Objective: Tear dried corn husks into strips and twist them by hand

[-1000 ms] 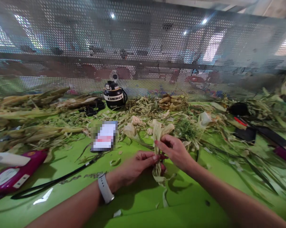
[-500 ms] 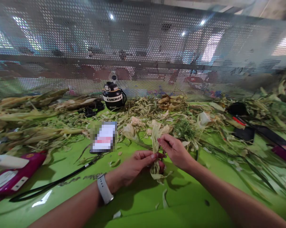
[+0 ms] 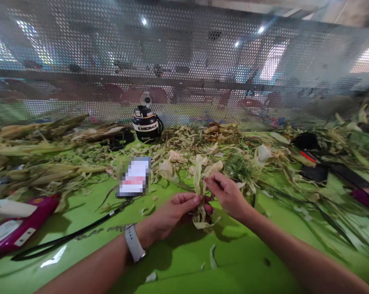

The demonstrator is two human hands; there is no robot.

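A bundle of pale, dry corn husk strips (image 3: 198,177) stands upright between my hands, its lower ends curling out below the fingers. My left hand (image 3: 175,214) is closed around the middle of the bundle, thumb across the front, with a white watch band (image 3: 134,243) on the wrist. From the right, my right hand (image 3: 225,192) pinches at the bundle's edge, thumb and forefinger together. Its other fingers are curled, and the tips are partly hidden behind the husk. Just behind lie a pale husk-wrapped bulb shape (image 3: 167,169) and a tuft of green shreds (image 3: 238,166).
A phone (image 3: 134,176) and black strap (image 3: 76,232) lie left of centre, with a magenta device (image 3: 23,223) farther left. A black ENERGY jug (image 3: 146,126) stands among heaped husks before a perforated metal screen (image 3: 184,61). Dark flat objects (image 3: 314,173) lie to the right on the green table (image 3: 105,269).
The bundle has turned slightly and its top leans a little to the left. Both hands keep nearly the same place and grip.
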